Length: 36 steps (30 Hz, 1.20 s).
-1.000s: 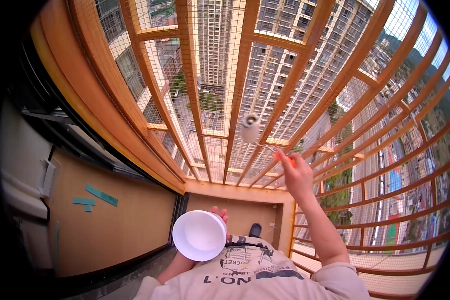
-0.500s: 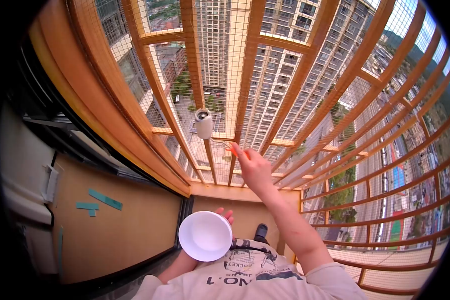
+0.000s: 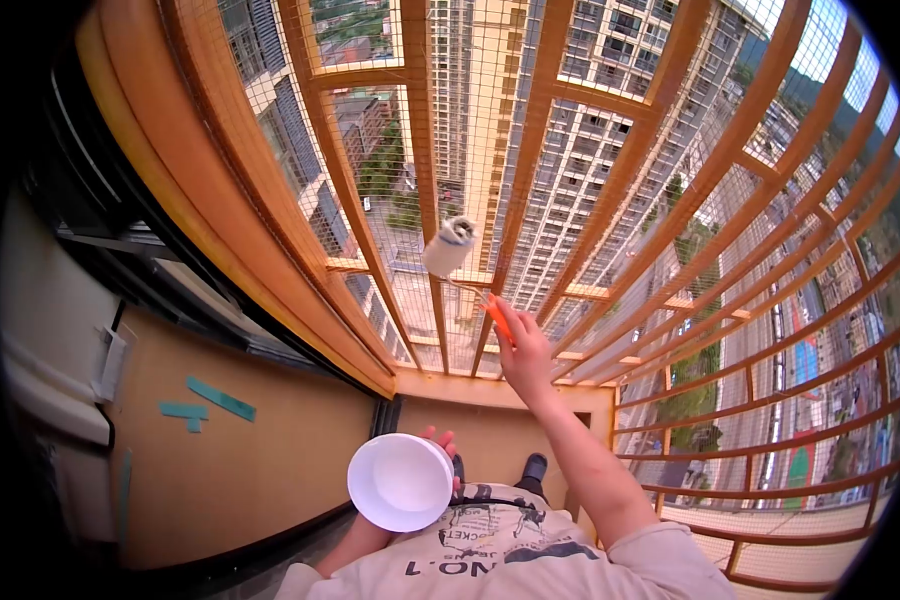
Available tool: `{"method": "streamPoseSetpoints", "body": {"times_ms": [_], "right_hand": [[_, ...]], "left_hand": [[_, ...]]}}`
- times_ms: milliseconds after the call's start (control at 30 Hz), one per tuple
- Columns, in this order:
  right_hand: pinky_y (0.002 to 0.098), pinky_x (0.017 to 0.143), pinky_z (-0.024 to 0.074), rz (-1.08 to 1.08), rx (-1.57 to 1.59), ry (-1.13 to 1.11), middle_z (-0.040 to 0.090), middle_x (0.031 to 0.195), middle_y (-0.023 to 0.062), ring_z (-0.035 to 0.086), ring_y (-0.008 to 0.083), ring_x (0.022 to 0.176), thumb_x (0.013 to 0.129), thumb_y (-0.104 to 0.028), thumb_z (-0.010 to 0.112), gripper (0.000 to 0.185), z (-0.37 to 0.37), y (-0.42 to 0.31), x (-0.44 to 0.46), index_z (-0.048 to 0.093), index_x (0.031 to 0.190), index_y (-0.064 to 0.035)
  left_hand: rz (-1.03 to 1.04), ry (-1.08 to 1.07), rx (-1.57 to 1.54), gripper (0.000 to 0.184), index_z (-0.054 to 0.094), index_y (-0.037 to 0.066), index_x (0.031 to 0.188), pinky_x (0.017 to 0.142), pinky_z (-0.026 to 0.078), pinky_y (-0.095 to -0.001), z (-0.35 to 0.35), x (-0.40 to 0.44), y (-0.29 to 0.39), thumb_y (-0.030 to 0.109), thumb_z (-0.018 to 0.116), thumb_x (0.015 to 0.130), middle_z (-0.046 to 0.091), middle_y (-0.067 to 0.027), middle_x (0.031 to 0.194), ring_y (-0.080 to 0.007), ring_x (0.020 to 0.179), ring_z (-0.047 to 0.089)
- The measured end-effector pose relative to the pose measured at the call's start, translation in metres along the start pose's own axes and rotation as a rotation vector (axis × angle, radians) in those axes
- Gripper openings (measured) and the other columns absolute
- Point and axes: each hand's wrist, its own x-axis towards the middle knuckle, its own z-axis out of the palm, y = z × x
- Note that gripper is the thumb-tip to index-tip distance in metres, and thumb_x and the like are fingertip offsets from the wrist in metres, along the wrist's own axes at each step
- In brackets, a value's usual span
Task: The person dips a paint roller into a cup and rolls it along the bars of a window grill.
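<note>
My right hand [image 3: 525, 352] is closed round the orange handle of a paint roller [image 3: 449, 248]. The white roller head points up and to the left, in front of the orange-brown bars with wire mesh [image 3: 422, 150]; whether it touches them I cannot tell. Low in the view, my left hand [image 3: 444, 446] holds a white bowl [image 3: 400, 482] from beneath and behind, with fingertips showing past its right rim. The inside of the bowl looks white.
Brown board [image 3: 260, 470] with strips of green tape [image 3: 220, 399] lies at the left, behind a black frame edge. A ledge [image 3: 490, 390] runs below the bars. My shoe [image 3: 536, 466] is on the floor. Tall buildings stand outside.
The roller has swung left across the bars from its place a second ago, and its head now tilts to the right. The bowl stays low in my left hand. The view has shifted slightly.
</note>
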Motion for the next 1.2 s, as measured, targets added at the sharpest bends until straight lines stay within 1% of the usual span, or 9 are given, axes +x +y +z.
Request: {"method": "streamPoseSetpoints", "body": {"times_ms": [133, 200, 433, 533, 733, 800, 900, 1000, 1200], "right_hand": [[0.038, 0.07, 0.0534, 0.049, 0.027, -0.039, 0.064, 0.102, 0.0119, 0.066, 0.0295, 0.083, 0.091, -0.003, 0.066, 0.048, 0.001, -0.008, 0.003, 0.06, 0.137, -0.0135], [0.0377, 0.07, 0.0534, 0.073, 0.039, -0.016, 0.064, 0.102, 0.012, 0.066, 0.0295, 0.083, 0.091, -0.003, 0.066, 0.047, 0.0, 0.003, -0.01, 0.06, 0.137, -0.0132], [0.0384, 0.069, 0.0528, 0.041, 0.094, 0.043, 0.063, 0.1, 0.0109, 0.065, 0.0293, 0.082, 0.091, -0.004, 0.066, 0.048, -0.003, -0.01, 0.008, 0.059, 0.138, -0.0137], [0.0392, 0.07, 0.0517, 0.037, 0.153, 0.044, 0.063, 0.1, 0.0116, 0.065, 0.0304, 0.083, 0.091, -0.002, 0.065, 0.049, -0.001, -0.026, 0.029, 0.058, 0.138, -0.0131], [0.0396, 0.07, 0.051, 0.061, 0.086, -0.044, 0.063, 0.102, 0.0133, 0.064, 0.0322, 0.084, 0.09, -0.001, 0.065, 0.049, -0.011, -0.005, -0.026, 0.057, 0.138, -0.0071], [0.0422, 0.074, 0.0519, 0.104, 0.079, -0.13, 0.063, 0.102, 0.018, 0.064, 0.0372, 0.088, 0.09, 0.0, 0.064, 0.049, -0.018, 0.0, -0.062, 0.055, 0.137, -0.0028], [0.0387, 0.07, 0.0535, 0.07, 0.107, -0.118, 0.063, 0.105, 0.0153, 0.066, 0.0322, 0.088, 0.089, 0.002, 0.064, 0.049, -0.033, -0.025, -0.075, 0.055, 0.137, -0.0038], [0.0387, 0.071, 0.0543, -0.013, 0.187, -0.025, 0.063, 0.108, 0.0165, 0.066, 0.0329, 0.089, 0.09, 0.002, 0.064, 0.049, -0.036, -0.055, -0.049, 0.054, 0.138, -0.0024], [0.0434, 0.08, 0.051, -0.059, 0.308, 0.02, 0.057, 0.117, 0.0225, 0.061, 0.0406, 0.097, 0.093, 0.004, 0.054, 0.06, -0.015, -0.098, 0.01, 0.035, 0.15, -0.001]], "left_hand": [[0.0, -0.011, 0.005, 0.062, 0.038, 0.018, 0.153, 0.109, 0.035, -0.0637, 0.006, -0.002, 0.001, 0.051, 0.046, 0.101, 0.036, -0.0098, 0.159, -0.0255, 0.143, 0.042], [-0.026, 0.024, -0.219, 0.063, 0.039, 0.017, 0.153, 0.109, 0.035, -0.0656, 0.006, -0.002, 0.003, 0.052, 0.047, 0.1, 0.036, -0.01, 0.159, -0.0263, 0.142, 0.043], [0.007, 0.007, -0.15, 0.063, 0.039, 0.015, 0.152, 0.109, 0.033, -0.0677, -0.002, -0.008, 0.008, 0.051, 0.046, 0.1, 0.036, -0.0105, 0.159, -0.0281, 0.142, 0.042], [0.028, -0.012, 0.03, 0.063, 0.039, 0.016, 0.152, 0.109, 0.033, -0.0673, -0.002, -0.009, 0.009, 0.051, 0.046, 0.1, 0.037, -0.0101, 0.159, -0.0278, 0.142, 0.043], [-0.009, -0.032, -0.111, 0.063, 0.039, 0.017, 0.152, 0.11, 0.033, -0.0656, 0.003, -0.007, 0.009, 0.052, 0.047, 0.1, 0.037, -0.009, 0.159, -0.0278, 0.141, 0.043], [-0.007, -0.004, -0.142, 0.063, 0.039, 0.017, 0.152, 0.11, 0.032, -0.0657, -0.002, -0.006, 0.011, 0.052, 0.047, 0.1, 0.037, -0.0096, 0.158, -0.0276, 0.141, 0.043], [-0.002, -0.04, -0.064, 0.063, 0.039, 0.016, 0.151, 0.11, 0.033, -0.0659, -0.004, -0.007, 0.014, 0.052, 0.046, 0.1, 0.038, -0.0106, 0.158, -0.0283, 0.141, 0.043], [0.008, -0.043, -0.064, 0.063, 0.04, 0.014, 0.15, 0.109, 0.034, -0.0663, 0.004, -0.007, 0.013, 0.052, 0.047, 0.1, 0.04, -0.0118, 0.156, -0.0292, 0.14, 0.044], [0.005, -0.04, -0.07, 0.061, 0.041, 0.013, 0.15, 0.107, 0.036, -0.0665, 0.013, -0.009, 0.013, 0.05, 0.045, 0.101, 0.042, -0.0127, 0.155, -0.03, 0.139, 0.045]]}}
